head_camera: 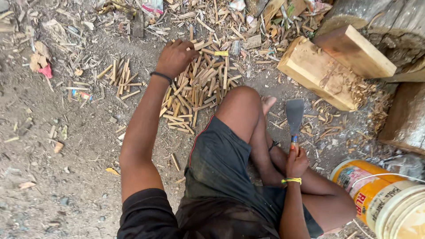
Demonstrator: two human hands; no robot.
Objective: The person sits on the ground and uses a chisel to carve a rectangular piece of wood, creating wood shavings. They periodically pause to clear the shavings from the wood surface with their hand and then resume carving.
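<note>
My left hand reaches out over the pile of split wood sticks on the dirt ground, fingers curled down onto the sticks at the pile's far edge; I cannot tell whether that grip has closed on any one stick. A dark band sits on that wrist. My right hand is low beside my folded leg, its grip wrapped tight round the handle of a broad flat blade, which points up and away from me, its metal above my bare foot. A smaller scatter of sticks lies left of the pile. Beyond the blade sits a pale wooden block with curled shavings about it, and a yellow plastic bucket stands near my right knee.
</note>
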